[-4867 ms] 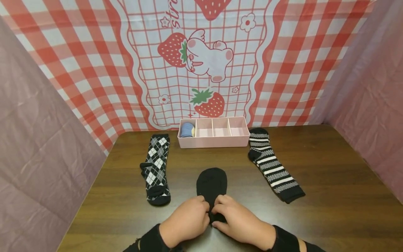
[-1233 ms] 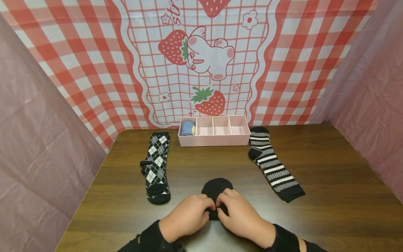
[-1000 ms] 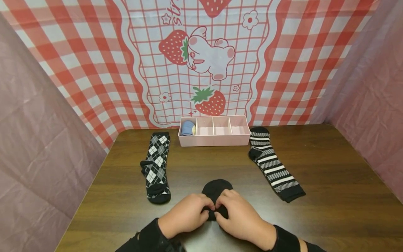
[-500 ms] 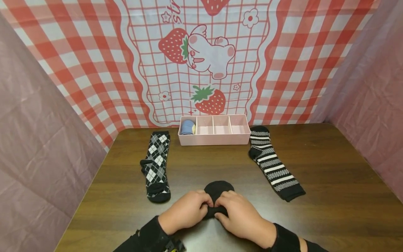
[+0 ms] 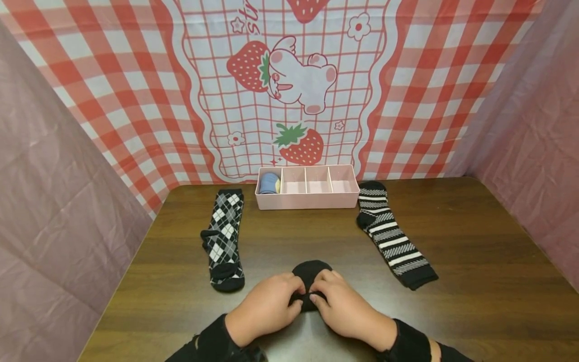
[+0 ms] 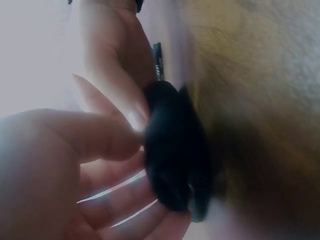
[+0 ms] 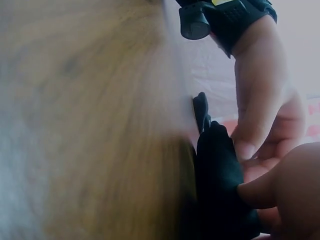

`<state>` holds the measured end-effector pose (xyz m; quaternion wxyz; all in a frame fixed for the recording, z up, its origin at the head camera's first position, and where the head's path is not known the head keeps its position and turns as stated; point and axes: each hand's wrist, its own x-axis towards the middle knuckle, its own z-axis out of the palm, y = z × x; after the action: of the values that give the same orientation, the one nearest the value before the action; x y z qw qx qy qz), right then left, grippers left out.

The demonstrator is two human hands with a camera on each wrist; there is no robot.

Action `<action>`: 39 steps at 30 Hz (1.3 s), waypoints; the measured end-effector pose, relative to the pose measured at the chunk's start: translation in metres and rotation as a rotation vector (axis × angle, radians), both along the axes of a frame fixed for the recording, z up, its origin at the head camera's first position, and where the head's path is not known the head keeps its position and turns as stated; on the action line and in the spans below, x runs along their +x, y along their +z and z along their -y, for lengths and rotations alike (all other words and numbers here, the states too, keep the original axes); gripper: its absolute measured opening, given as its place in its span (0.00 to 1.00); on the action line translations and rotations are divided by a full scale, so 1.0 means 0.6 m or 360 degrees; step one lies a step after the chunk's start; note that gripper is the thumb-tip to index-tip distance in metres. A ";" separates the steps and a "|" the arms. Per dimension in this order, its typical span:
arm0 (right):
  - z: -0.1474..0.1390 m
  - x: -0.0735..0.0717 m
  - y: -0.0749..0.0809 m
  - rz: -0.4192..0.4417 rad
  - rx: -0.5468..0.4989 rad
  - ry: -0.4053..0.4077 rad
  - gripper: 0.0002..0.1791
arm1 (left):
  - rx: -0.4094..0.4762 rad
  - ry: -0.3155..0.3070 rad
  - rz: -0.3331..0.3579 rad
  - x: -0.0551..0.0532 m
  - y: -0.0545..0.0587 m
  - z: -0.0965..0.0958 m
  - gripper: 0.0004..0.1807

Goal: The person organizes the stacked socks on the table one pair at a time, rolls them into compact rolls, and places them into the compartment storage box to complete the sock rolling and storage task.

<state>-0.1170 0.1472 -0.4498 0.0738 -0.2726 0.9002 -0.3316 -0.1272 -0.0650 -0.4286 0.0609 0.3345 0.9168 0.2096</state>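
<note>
Both hands, left hand (image 5: 269, 307) and right hand (image 5: 347, 307), pinch a rolled plain black cotton sock (image 5: 309, 274). Fingers hide its near half; wrist views are blurred

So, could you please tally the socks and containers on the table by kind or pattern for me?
Plain black sock, held by both hands: 1
Argyle sock: 1
Black and white striped sock: 1
Rolled blue sock in the leftmost compartment: 1
Pink divided organizer tray: 1
Total: 5
</note>
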 end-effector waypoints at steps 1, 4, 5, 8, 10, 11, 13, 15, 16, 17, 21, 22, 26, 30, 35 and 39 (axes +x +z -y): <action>0.000 -0.001 0.000 0.0017 -0.0017 -0.0006 0.04 | -0.0011 -0.0005 -0.0006 0.001 0.002 0.000 0.06; 0.000 -0.002 0.000 0.0074 -0.0060 -0.0029 0.06 | -0.0042 -0.0033 -0.0045 0.002 0.007 0.000 0.10; 0.000 -0.003 -0.001 0.0094 -0.0066 -0.0037 0.06 | -0.0046 -0.0043 -0.0062 0.003 0.008 0.000 0.11; 0.000 -0.004 -0.001 0.0142 -0.0085 -0.0049 0.06 | -0.0040 -0.0067 -0.0111 0.007 0.010 -0.001 0.11; 0.000 -0.005 -0.001 0.0169 -0.0104 -0.0044 0.05 | -0.0021 -0.0078 -0.0127 0.008 0.011 -0.001 0.11; 0.000 -0.006 -0.001 0.0181 -0.0116 -0.0041 0.05 | -0.0014 -0.0083 -0.0126 0.009 0.011 -0.002 0.10; 0.000 -0.006 -0.001 0.0211 -0.0139 -0.0038 0.05 | 0.0000 -0.0093 -0.0126 0.009 0.010 -0.003 0.10; 0.000 -0.006 0.000 0.0235 -0.0160 -0.0042 0.06 | 0.0016 -0.0098 -0.0118 0.009 0.007 -0.003 0.09; 0.000 -0.006 0.000 0.0237 -0.0166 -0.0045 0.06 | 0.0028 -0.0101 -0.0110 0.008 0.005 -0.004 0.10; 0.000 -0.006 0.001 0.0234 -0.0166 -0.0048 0.07 | 0.0048 -0.0101 -0.0099 0.007 0.002 -0.004 0.10; -0.001 -0.005 0.004 0.0231 -0.0142 -0.0047 0.05 | 0.0164 -0.0100 0.0014 -0.003 -0.012 -0.001 0.11; -0.002 -0.005 0.004 0.0233 -0.0129 -0.0043 0.05 | 0.0197 -0.0093 0.0060 -0.007 -0.016 0.000 0.11; -0.005 -0.003 0.007 0.0171 -0.0036 0.0008 0.13 | 0.0279 -0.0055 0.0198 -0.018 -0.029 0.005 0.10; -0.005 0.002 0.011 -0.0017 0.0110 0.0078 0.18 | 0.0297 -0.0030 0.0238 -0.022 -0.030 0.007 0.10; -0.003 0.007 0.012 -0.0152 0.0187 0.0073 0.14 | 0.0267 -0.0028 0.0223 -0.021 -0.024 0.008 0.09; -0.001 0.009 0.011 -0.0206 0.0199 0.0051 0.11 | 0.0226 -0.0038 0.0183 -0.020 -0.022 0.008 0.10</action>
<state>-0.1119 0.1480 -0.4433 0.0376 -0.3027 0.9175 -0.2551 -0.1390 -0.0698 -0.4417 0.0920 0.3364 0.8906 0.2921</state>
